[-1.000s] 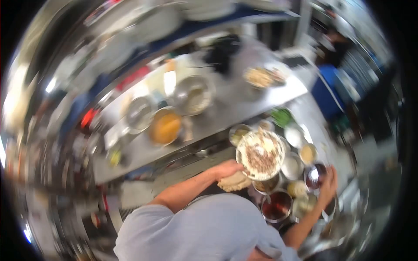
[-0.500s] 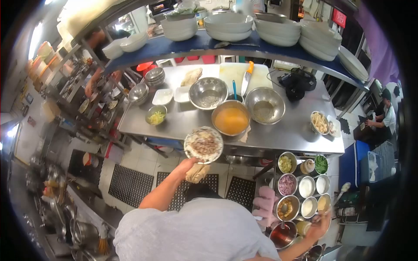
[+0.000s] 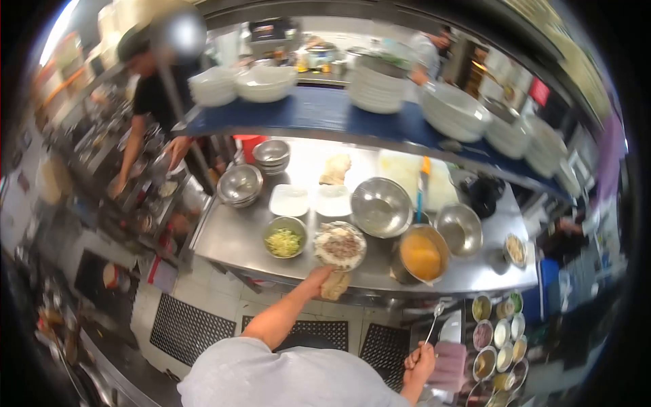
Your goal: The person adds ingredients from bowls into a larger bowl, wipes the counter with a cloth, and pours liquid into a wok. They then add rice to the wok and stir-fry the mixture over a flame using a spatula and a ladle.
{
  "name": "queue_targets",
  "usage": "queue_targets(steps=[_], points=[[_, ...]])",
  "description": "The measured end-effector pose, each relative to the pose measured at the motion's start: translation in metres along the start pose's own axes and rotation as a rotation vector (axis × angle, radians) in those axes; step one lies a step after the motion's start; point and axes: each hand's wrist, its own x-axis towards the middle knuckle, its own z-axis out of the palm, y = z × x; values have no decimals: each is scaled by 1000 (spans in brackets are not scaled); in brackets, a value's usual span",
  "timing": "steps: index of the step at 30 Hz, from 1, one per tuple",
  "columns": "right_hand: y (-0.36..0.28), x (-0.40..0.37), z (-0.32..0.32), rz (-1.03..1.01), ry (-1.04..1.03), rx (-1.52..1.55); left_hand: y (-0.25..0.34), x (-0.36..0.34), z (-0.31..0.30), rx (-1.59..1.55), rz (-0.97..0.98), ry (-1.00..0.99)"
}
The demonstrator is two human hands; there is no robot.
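Note:
My left hand point(image 3: 317, 281) grips the near rim of a round bowl point(image 3: 359, 263), with a folded tan cloth point(image 3: 335, 286) at the fingers. White and brown chopped food point(image 3: 340, 245) fills this bowl, which overlaps the front edge of the steel table in this view. Lower right, my right hand point(image 3: 419, 364) is closed around the handle of a metal spoon point(image 3: 432, 327), its bowl end pointing up and away from me. Just left of the held bowl stands a metal bowl of pale green shreds point(image 3: 283, 242).
On the steel table point(image 3: 230, 239) are an orange-filled pot point(image 3: 424, 254), a perforated bowl point(image 3: 382, 207), white dishes point(image 3: 290, 201) and an orange-handled knife point(image 3: 425, 166). Ingredient tins point(image 3: 483, 334) stand lower right. A shelf point(image 3: 319, 112) of bowls spans above. A person point(image 3: 152, 102) works at left.
My left hand has carried the bowl forward to the table, beside the bowl of green shreds. My right hand has come away from the ingredient tins and now shows a spoon. The view has turned.

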Motion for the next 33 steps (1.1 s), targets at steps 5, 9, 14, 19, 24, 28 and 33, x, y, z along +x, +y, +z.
queue_targets(steps=[5, 9, 14, 19, 24, 28, 33], points=[[-4, -15, 51, -37, 37, -140, -9, -13, -36, -201, -105, -292], [9, -17, 63, -137, 4, -160, 7, -97, -89, -86, 259, -49], [11, -26, 80, -131, -12, -263, 98, -154, -154, 487, 1015, 803], [-14, -41, 121, -335, 21, -433, 128, -125, -229, 1569, 660, 1097], [19, -31, 102, -315, 54, -503, 142, -153, -134, 1295, 822, 919], [45, -58, 114, -146, 33, -518, 57, -128, -28, 1308, 668, 165], [64, -77, 120, -200, 81, -771, -16, -91, 69, 1215, 513, -214]])
